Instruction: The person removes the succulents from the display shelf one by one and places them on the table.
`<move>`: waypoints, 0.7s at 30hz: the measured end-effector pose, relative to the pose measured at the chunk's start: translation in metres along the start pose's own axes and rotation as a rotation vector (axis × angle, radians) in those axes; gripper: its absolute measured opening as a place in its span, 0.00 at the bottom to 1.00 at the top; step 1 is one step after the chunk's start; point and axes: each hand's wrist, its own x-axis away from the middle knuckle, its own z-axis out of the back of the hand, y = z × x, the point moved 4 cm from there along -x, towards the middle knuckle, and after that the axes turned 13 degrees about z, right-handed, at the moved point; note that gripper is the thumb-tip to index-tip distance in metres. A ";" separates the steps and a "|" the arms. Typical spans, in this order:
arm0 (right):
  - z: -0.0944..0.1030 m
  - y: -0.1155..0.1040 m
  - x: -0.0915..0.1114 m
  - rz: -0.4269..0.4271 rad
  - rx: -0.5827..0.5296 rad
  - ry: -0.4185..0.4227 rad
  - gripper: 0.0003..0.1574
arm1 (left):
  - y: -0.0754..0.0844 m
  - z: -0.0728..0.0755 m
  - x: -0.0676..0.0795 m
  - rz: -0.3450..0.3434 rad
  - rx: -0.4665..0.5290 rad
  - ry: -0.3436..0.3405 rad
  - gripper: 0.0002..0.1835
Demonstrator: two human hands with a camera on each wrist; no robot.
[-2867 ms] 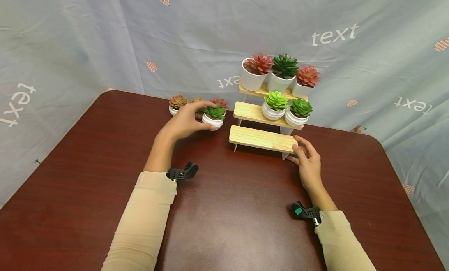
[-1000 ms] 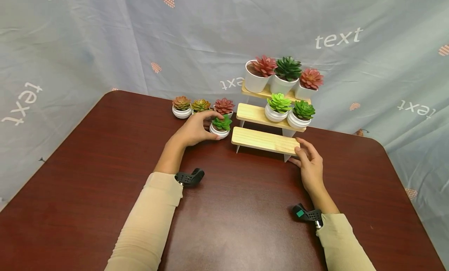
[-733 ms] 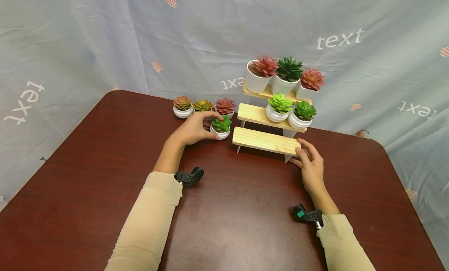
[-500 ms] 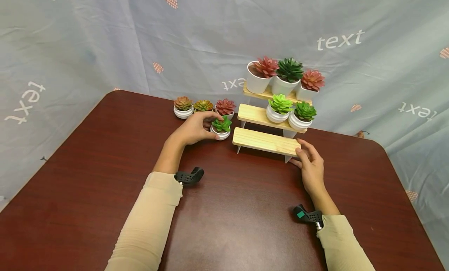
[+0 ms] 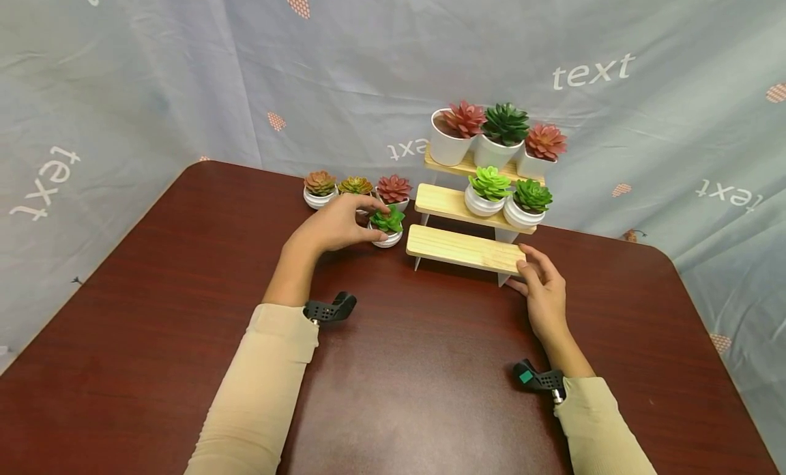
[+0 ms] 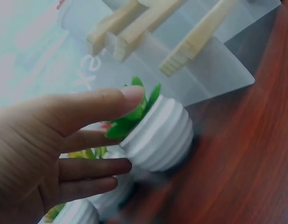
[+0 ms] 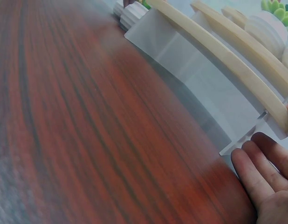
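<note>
In the head view, my left hand [image 5: 334,224] is around a small green succulent [image 5: 387,219] in a ribbed white pot [image 6: 158,135] standing on the table. The left wrist view has the thumb over the leaves and the other fingers straight, apart from the pot's side. My right hand [image 5: 543,287] holds the right end of the lowest shelf [image 5: 463,248] of a three-tier wooden plant stand, thumb at its front edge. Its other fingers [image 7: 249,170] lie by the clear side panel. Two green succulents [image 5: 488,188] sit on the middle shelf [image 5: 439,198].
Three larger white pots, two with red succulents [image 5: 463,119] and one dark green [image 5: 505,123], fill the top shelf. Behind the left hand stand an orange succulent [image 5: 319,183], a yellowish one [image 5: 355,185] and a red one [image 5: 393,187]. A printed curtain [image 5: 344,72] hangs behind the table [image 5: 405,379].
The left hand brought the green succulent forward and right, down in front of the red one. Its thumb has since lifted from the pot's side towards the rim. The right hand stays at the shelf.
</note>
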 end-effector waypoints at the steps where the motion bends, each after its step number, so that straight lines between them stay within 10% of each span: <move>1: 0.000 0.000 0.000 0.000 0.000 0.000 0.24 | 0.001 0.001 0.001 0.004 -0.005 0.004 0.24; 21: 0.000 0.001 0.000 0.000 -0.001 -0.003 0.24 | 0.066 0.015 0.024 -0.138 -0.011 0.240 0.13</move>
